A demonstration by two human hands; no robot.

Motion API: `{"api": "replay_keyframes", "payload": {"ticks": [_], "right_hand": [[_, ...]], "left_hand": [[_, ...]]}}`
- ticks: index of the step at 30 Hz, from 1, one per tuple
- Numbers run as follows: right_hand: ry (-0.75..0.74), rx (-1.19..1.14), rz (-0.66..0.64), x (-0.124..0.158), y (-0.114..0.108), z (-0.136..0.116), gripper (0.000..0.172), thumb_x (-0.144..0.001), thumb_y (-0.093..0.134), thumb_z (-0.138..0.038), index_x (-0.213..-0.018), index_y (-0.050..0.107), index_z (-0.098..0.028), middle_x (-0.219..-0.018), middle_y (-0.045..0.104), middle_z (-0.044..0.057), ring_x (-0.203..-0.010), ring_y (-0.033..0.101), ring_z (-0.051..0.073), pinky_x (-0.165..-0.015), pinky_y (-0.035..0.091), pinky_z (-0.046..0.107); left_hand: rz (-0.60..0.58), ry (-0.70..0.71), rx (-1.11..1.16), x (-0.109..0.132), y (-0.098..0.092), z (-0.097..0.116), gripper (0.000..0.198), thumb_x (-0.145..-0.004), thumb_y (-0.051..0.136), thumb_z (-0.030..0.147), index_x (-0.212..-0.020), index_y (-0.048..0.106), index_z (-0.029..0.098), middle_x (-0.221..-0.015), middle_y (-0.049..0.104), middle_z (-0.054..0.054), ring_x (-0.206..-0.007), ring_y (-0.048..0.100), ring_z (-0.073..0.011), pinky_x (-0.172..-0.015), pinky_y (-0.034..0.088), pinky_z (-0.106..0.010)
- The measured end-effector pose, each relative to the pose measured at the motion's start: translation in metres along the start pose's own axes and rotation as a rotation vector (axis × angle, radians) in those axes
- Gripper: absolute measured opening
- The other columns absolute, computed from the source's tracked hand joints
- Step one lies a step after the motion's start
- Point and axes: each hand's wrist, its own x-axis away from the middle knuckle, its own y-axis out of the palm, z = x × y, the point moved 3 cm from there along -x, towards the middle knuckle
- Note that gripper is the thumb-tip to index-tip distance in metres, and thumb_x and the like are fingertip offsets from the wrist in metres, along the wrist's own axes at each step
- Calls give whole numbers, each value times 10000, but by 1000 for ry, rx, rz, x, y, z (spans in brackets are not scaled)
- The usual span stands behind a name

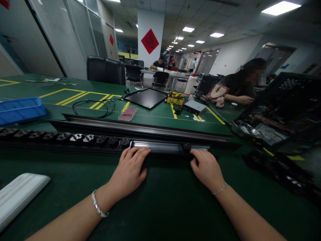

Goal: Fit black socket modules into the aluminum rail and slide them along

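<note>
A long black metal rail lies across the table in front of me. Its left part holds a row of socket modules, mostly black, two with white faces. My left hand rests its outstretched fingers on the front edge, beside the last module of the row; the thumb is apart. Farther right, a single small dark module sits in the channel. The fingertips of my right hand touch the rail beside it, with the thumb lower and apart; no grip around the module shows. A second black rail lies just behind.
A blue tray and a white case are at left. Behind the rails lie a cable, a flat black panel and a grey box. An open black chassis stands at right; a person sits beyond.
</note>
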Motion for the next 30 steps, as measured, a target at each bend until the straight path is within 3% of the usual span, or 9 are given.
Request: {"api": "replay_keyframes", "payload": {"ticks": [30], "right_hand": [[53, 34, 23, 0, -3, 7, 211, -741, 433, -106, -838, 603, -185, -759, 629, 36, -751, 560, 183, -740, 403, 312]], "left_hand": [[3, -3, 2, 0, 0, 1, 565, -759, 505, 194, -1308, 378, 235, -1325, 499, -26, -1199, 392, -258, -1049, 233, -480]]}}
